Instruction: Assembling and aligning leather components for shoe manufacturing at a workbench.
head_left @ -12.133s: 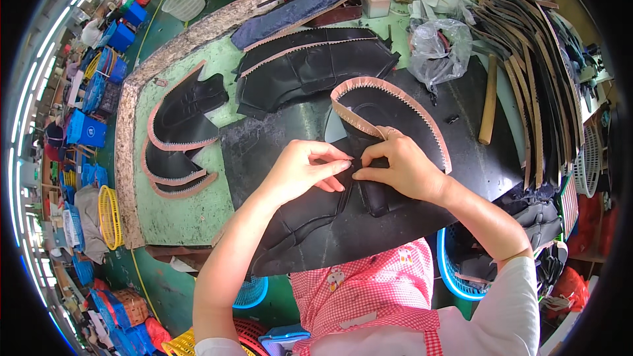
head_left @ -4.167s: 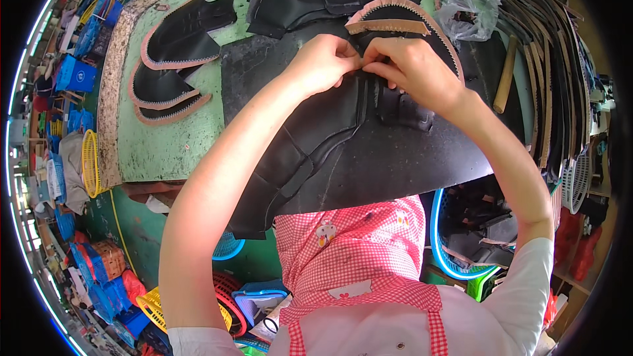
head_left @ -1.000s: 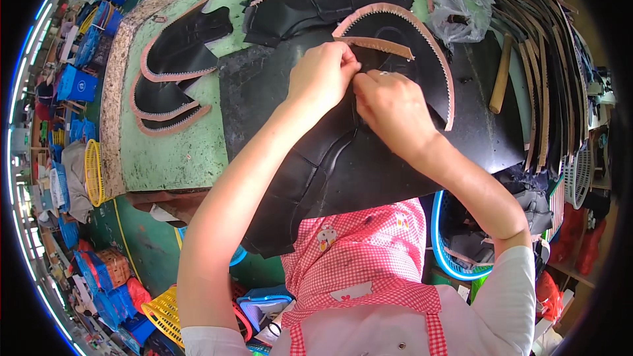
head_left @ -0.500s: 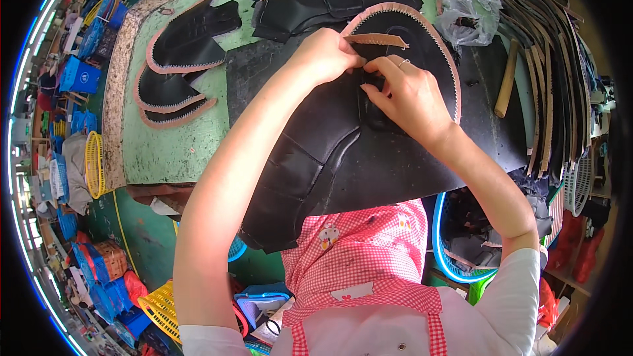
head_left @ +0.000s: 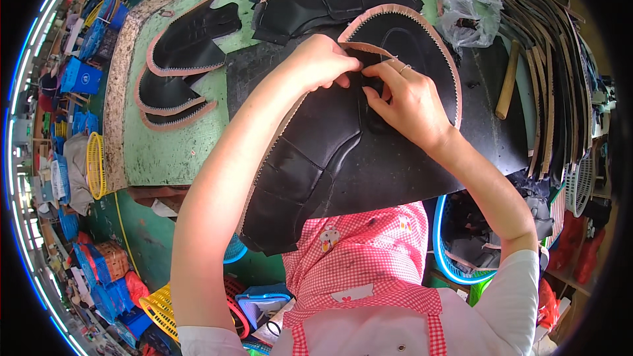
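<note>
Black leather shoe-upper pieces with zigzag-stitched tan edges lie under my hands. One long black leather upper (head_left: 300, 158) hangs over the board's near edge toward my apron. Beyond my hands lies a curved black leather toe piece (head_left: 412, 43), its rim bordered in tan. My left hand (head_left: 323, 62) is closed, fingertips pinching the leather near a tan edge strip (head_left: 366, 47). Close to its right, my right hand (head_left: 410, 95) has thumb and forefinger bent together at the leather; a ring is on one finger. What lies exactly between the fingertips is partly hidden.
Beneath the work is a black board (head_left: 491, 105) on a green table (head_left: 178, 151). Other leather uppers (head_left: 188, 39) lie left and far. At right are a wooden-handled tool (head_left: 507, 79), a plastic bag (head_left: 468, 13) and stacked leather strips (head_left: 544, 59). A blue-rimmed basket (head_left: 438, 244) stands below right.
My left hand has shifted slightly left and down. The tan edge strip between the hands has tilted and curved, and the upper's stitched left edge now shows beside my left forearm.
</note>
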The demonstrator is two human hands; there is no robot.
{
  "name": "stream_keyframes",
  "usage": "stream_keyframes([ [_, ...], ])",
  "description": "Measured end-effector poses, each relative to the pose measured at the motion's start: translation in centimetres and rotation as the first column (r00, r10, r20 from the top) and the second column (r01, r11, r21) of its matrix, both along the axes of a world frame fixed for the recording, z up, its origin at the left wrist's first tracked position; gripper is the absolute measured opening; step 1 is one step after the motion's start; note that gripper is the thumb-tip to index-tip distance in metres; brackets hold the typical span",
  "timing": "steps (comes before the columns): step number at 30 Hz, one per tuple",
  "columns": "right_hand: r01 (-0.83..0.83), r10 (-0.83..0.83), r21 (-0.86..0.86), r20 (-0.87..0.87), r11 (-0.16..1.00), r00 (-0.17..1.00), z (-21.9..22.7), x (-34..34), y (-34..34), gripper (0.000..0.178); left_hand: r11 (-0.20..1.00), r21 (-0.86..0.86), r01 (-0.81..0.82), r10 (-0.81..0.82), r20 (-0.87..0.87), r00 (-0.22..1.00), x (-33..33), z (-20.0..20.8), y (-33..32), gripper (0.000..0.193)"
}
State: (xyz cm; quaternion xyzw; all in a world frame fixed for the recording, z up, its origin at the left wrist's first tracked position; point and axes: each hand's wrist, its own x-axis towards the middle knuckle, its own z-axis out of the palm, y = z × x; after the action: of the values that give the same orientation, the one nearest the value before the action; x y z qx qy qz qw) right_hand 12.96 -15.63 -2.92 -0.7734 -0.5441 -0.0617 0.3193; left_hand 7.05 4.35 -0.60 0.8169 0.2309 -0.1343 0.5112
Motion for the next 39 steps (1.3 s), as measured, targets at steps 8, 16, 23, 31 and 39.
stream_keyframes([
  [8,-0.086,0.069,0.084,0.189,0.993,0.98,-0.7,1.0,0.5,0.017,0.987,-0.155,-0.043,0.067,0.152,0.986,-0.6,-2.5,-0.1,0.021],
  [16,-0.227,0.197,0.063,0.312,0.972,0.93,-0.5,3.0,0.7,0.013,0.976,-0.203,-0.075,0.097,0.103,0.99,-0.7,-1.4,-0.2,0.017],
  [23,-0.353,0.345,0.002,0.212,0.936,0.914,0.7,4.5,1.0,0.014,0.982,-0.182,-0.044,0.072,0.154,0.985,-0.4,-2.8,-0.1,0.017],
  [31,-0.342,0.34,0.022,0.064,0.94,0.938,0.4,4.7,0.9,0.014,0.981,-0.195,-0.012,0.015,0.016,1.0,-0.7,-0.7,0.0,0.015],
  [39,-0.342,0.347,-0.057,0.106,0.938,0.932,1.1,4.7,1.2,0.014,0.999,-0.038,-0.013,0.021,0.219,0.976,-0.8,-4.1,-0.3,0.015],
])
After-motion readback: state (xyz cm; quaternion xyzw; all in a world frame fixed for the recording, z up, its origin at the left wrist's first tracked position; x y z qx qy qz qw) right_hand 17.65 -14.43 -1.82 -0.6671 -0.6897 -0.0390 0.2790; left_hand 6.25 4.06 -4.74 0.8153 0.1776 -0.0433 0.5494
